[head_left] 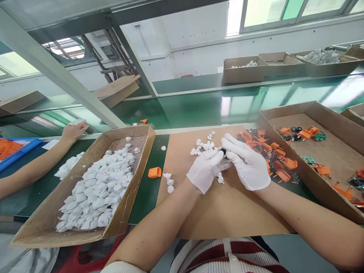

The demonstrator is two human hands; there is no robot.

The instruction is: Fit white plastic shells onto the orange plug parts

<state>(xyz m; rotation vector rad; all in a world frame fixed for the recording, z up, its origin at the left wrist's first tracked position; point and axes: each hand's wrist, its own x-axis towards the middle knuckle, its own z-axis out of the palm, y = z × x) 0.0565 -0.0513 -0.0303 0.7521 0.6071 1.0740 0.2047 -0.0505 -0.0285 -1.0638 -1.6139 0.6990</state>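
Head view: the person's two hands, both in white cloth gloves, meet over a flat brown cardboard sheet [227,212] that lies on the green counter [145,193]. The left hand [203,170] has its fingers [214,156] curled narrow around a small dark part [223,151], of which only a sliver shows at the fingertips. The right hand [247,165] lies just to the right, its fingers [231,146] stretched leftward over the same spot and touching the left glove; whether they grip the part or merely press on it cannot be told. The part thus sits between the two sets of fingertips, closer inside the left hand's curl. Too little of it shows to tell its long axis.

Loose small white plastic pieces [203,146] lie just beyond the left hand, and a heap of orange plastic parts [270,151] lies just beyond the right. Further left stand a single orange plastic cap [154,172] and a cardboard box [142,167] full of white pieces. At the far left, another person's bare arm [36,167] reaches across the counter.
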